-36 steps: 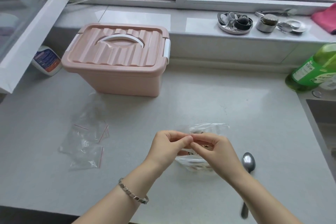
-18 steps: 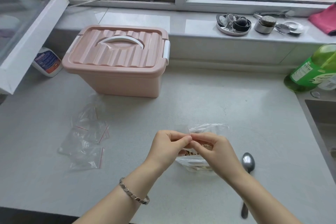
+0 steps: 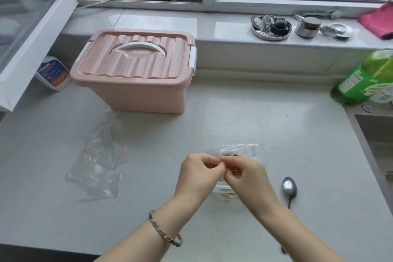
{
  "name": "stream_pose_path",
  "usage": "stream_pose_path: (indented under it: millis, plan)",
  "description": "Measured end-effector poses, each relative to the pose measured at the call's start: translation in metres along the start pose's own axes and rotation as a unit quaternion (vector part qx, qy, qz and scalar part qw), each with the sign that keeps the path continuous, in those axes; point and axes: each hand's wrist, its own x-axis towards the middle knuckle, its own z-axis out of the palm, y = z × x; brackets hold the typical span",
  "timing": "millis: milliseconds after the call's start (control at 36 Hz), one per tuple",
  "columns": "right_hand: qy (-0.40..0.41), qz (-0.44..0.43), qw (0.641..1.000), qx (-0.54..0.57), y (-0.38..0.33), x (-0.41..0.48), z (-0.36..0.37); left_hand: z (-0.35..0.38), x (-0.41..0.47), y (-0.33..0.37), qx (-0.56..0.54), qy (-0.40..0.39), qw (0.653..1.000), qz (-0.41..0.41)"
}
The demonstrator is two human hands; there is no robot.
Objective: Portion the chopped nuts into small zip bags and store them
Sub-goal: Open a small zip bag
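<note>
Left hand (image 3: 198, 174) and right hand (image 3: 247, 176) pinch the crumpled clear zip bag (image 3: 233, 168) — brown nuts (image 3: 235, 156) inside.

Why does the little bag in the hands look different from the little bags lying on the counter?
The held bag is pinched at its top by the left hand and right hand; the spare bags lie flat on the counter, untouched. The held bag seems to have brown bits inside; the spare bags look empty. All are clear plastic with a red line.
</note>
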Motion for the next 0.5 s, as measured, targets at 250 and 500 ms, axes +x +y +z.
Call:
stream_pose_path:
  millis: [250, 500]
  plan:
    - [0.034, 0.042, 0.997, 0.062, -0.006, 0.000, -0.004, 0.002, -0.002, -0.001, 0.036, -0.019, 0.999, 0.034]
    - [-0.038, 0.135, 0.977, 0.160, -0.005, 0.007, -0.016, -0.007, 0.002, -0.003, -0.027, -0.074, 0.997, -0.002]
